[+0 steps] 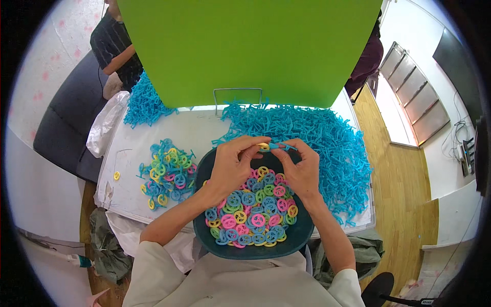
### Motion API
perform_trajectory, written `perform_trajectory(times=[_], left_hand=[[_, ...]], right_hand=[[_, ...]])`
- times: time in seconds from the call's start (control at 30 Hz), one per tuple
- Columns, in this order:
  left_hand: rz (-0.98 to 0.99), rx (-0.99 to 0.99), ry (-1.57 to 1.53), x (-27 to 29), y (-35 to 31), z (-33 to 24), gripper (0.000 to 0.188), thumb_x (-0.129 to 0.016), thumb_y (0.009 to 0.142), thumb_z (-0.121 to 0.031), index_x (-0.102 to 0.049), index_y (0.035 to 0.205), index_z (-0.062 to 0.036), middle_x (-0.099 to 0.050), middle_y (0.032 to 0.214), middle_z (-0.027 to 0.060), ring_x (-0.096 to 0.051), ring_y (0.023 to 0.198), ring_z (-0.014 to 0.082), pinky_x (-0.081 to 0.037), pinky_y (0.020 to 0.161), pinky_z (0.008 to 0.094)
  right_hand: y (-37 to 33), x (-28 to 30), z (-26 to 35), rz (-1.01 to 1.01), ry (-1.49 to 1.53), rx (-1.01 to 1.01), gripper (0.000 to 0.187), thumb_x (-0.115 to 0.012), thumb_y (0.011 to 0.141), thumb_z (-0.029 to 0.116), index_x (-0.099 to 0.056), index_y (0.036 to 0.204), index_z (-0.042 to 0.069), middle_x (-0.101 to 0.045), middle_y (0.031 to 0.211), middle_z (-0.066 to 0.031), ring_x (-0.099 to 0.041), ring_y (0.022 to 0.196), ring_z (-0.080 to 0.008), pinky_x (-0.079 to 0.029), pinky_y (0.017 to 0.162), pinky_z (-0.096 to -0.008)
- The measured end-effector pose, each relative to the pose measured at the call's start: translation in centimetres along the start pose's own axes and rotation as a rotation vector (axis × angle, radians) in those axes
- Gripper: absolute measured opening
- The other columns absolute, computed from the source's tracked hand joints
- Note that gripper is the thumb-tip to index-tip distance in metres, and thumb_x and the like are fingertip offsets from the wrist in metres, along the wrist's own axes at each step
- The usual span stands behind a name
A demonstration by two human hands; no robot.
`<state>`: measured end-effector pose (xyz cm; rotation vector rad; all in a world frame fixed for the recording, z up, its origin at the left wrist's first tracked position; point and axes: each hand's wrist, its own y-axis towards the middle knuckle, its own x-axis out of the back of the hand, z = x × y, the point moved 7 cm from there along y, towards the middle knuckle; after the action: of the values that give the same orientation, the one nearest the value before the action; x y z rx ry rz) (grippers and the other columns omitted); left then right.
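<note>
Two small pieces sit above the far edge of the basin point(250, 253): a yellow ring point(263, 147) pinched by fingertips of the left hand point(230, 162), a blue stem point(282, 146) pinched in the right hand point(302, 170). Both look light, stiff, slightly slick, best gripped by rim and shaft.

The top point(240, 281) is pale beige and short-sleeved.

Fingers point(254, 140) partly cover a yellow ring point(263, 146) and blue piece point(282, 146); the upper edge crops a green panel point(249, 51) partly hiding a person point(369, 59).
</note>
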<state>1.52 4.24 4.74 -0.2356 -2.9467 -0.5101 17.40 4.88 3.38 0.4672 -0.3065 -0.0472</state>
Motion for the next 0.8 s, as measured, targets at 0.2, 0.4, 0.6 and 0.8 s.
perform_trajectory(times=[0.2,0.4,0.6,0.8], left_hand=[[-0.012,0.047,0.070,1.1,-0.3,0.0,0.029,-0.055,0.089,0.004,-0.063,0.116,-0.0034,-0.061,0.095,0.0082,-0.061,0.087,0.0133,-0.053,0.078,0.0263],[-0.281,0.010,0.286,10.0,-1.6,-3.6,0.020,-0.051,0.094,-0.011,-0.065,0.107,-0.0049,-0.063,0.087,0.0042,-0.054,0.077,0.0103,-0.046,0.066,0.0264],[-0.444,0.148,0.671,24.6,-6.0,0.7,0.026,-0.042,0.088,-0.012,-0.065,0.089,-0.0012,-0.059,0.072,0.0072,-0.052,0.068,0.0136,-0.041,0.064,0.0288],[-0.306,0.466,0.792,27.6,-8.5,7.6,0.032,-0.039,0.083,-0.014,-0.068,0.088,-0.0005,-0.067,0.084,0.0138,-0.063,0.081,0.0229,-0.047,0.076,0.0323]], right_hand=[[-0.5,-0.9,0.6,0.089,0.100,-0.122,0.013,-0.071,0.083,0.007,-0.068,0.092,-0.001,-0.067,0.079,-0.0035,-0.062,0.073,-0.0075,-0.049,0.066,-0.0230],[-0.6,-0.9,1.4,0.118,0.127,-0.080,0.011,-0.066,0.085,0.004,-0.068,0.094,-0.001,-0.069,0.083,-0.0070,-0.066,0.078,-0.0119,-0.052,0.072,-0.0242],[-0.3,-2.2,1.8,0.214,0.112,-0.079,0.012,-0.062,0.090,0.008,-0.068,0.094,-0.002,-0.069,0.082,-0.0071,-0.067,0.078,-0.0128,-0.052,0.072,-0.0243],[-0.4,-2.1,1.1,0.218,0.140,-0.134,0.011,-0.062,0.090,0.007,-0.068,0.093,-0.002,-0.069,0.082,-0.0074,-0.067,0.077,-0.0123,-0.052,0.070,-0.0244]])
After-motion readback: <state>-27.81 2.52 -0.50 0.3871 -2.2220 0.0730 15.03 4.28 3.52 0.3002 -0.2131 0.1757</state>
